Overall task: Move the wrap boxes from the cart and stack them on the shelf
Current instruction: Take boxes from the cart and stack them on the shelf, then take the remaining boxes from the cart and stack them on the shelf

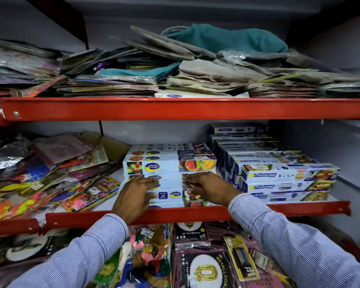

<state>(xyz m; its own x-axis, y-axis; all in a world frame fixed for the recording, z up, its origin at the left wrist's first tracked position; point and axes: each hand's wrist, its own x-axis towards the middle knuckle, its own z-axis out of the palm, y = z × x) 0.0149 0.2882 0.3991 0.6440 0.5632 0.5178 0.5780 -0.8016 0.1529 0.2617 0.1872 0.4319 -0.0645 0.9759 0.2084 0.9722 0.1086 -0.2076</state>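
A stack of white "Healthy wrapp" boxes point(168, 163) with fruit pictures stands in the middle of the red-edged middle shelf point(195, 213). My left hand point(134, 196) lies flat on the left part of the front lower boxes. My right hand point(208, 187) rests on their right part, fingers bent over the front face. Both hands press against the boxes; no box is lifted. The cart is not in view. A taller stepped stack of "Freshwrapp" boxes point(279, 175) stands right beside them.
Loose party packets point(56, 175) lie heaped on the left of the same shelf. The upper shelf point(175, 109) carries piles of bags and cloth. Below hang foil balloon packs point(197, 265) and balloon bags point(146, 252). A grey wall closes the right side.
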